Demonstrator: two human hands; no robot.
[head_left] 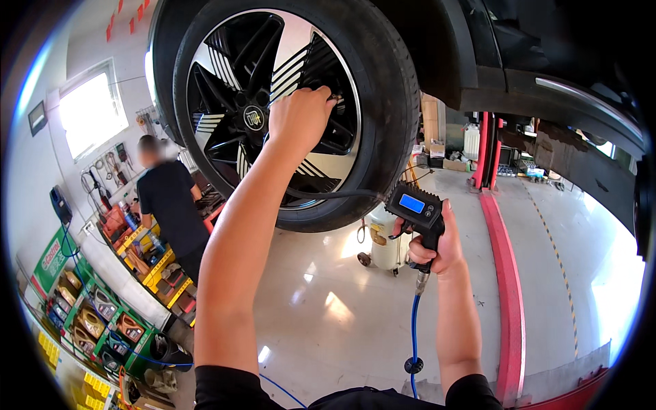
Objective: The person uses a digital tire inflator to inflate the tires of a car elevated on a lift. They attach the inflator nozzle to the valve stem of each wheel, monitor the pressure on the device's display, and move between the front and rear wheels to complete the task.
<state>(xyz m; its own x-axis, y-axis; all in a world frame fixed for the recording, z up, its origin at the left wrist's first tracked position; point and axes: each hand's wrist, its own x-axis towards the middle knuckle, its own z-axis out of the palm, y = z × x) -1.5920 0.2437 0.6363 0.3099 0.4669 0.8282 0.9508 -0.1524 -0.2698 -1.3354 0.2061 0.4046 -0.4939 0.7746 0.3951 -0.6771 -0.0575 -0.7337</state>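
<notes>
My left hand (pixel 301 119) is up against the wheel rim (pixel 301 34), fingers closed around something small and dark near the rim's right side; the hand mostly hides it. Around that rim sits a black tire (pixel 386 89), raised off the floor on the car. In my right hand (pixel 444 242) is a black tire inflator gun (pixel 422 217) with a lit blue screen, gripped by its handle. A black hose (pixel 335 195) leads from the gun toward the wheel and passes out of sight behind my left forearm. Below the handle hangs a blue air hose (pixel 415 321).
Another person (pixel 167 198) stands at a tool cart (pixel 154 263) on the left. Bottles fill a green rack (pixel 102 321) at lower left. A red lift post (pixel 486 150) and its red floor beam (pixel 502 287) are on the right. A cream tank (pixel 388 242) stands behind the gun.
</notes>
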